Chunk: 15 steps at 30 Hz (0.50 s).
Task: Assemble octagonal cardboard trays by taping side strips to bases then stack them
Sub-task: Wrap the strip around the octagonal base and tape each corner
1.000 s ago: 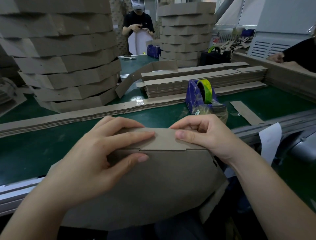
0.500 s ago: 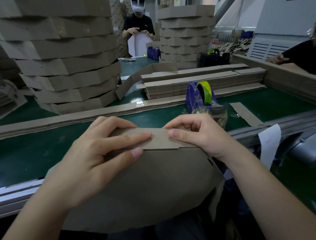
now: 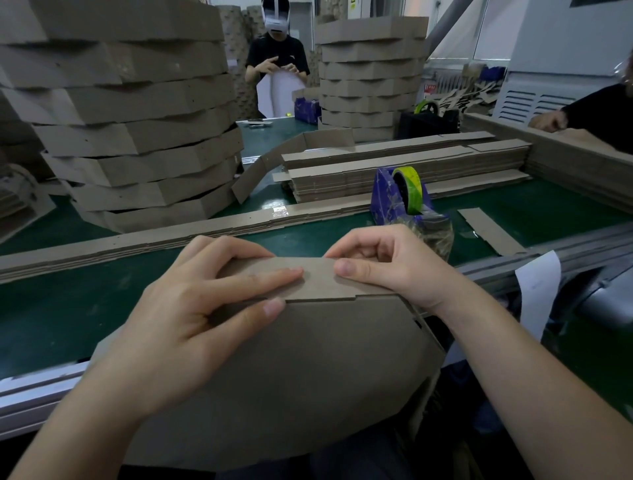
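The base (image 3: 308, 370) fills the lower centre, with a strip (image 3: 318, 279) along its top edge. The left hand (image 3: 191, 308) grips the strip and base; the right hand (image 3: 394, 270) pinches the strip. A tape dispenser (image 3: 400, 195) sits just behind, and tray stacks (image 3: 137, 130) rise at the upper left.

No legible text recorded: yellow sign (image 3: 351, 4) at top edge, red-and-white label (image 3: 429, 89) at far right background, and small white mark on the far person's black shirt (image 3: 274, 51) all too blurred to read.
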Tool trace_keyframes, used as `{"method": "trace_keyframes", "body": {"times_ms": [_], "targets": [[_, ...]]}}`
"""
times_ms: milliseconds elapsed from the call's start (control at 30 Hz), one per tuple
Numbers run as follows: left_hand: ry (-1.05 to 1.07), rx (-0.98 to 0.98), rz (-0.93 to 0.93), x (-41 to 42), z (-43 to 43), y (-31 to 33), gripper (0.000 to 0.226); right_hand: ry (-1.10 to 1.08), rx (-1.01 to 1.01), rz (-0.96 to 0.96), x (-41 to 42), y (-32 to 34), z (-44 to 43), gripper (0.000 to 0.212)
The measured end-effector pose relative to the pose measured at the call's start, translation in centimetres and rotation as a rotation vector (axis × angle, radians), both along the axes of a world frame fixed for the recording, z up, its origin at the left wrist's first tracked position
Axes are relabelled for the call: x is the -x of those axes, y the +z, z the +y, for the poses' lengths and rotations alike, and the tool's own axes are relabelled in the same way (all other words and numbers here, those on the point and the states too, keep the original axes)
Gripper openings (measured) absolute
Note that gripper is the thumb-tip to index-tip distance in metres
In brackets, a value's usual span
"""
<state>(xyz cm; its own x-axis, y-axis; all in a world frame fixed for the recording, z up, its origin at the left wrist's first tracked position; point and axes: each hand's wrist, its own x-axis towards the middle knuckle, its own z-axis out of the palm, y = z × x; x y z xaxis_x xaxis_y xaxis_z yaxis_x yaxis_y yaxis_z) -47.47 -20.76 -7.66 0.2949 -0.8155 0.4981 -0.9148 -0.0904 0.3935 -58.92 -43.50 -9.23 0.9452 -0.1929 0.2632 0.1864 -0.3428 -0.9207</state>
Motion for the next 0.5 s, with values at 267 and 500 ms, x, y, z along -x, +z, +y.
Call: {"method": "trace_keyframes", "body": {"times_ms": [267,500], "targets": [[-0.056,-0.112,-0.159,-0.3,0.3,1.3,0.035,-0.066,0.071,-0.079,0.4,-0.4,0.7,0.015],[-0.044,-0.206,-0.378,1.1,-1.7,1.8,0.039,-0.07,0.068,-0.068,0.7,-0.6,0.7,0.018]]}}
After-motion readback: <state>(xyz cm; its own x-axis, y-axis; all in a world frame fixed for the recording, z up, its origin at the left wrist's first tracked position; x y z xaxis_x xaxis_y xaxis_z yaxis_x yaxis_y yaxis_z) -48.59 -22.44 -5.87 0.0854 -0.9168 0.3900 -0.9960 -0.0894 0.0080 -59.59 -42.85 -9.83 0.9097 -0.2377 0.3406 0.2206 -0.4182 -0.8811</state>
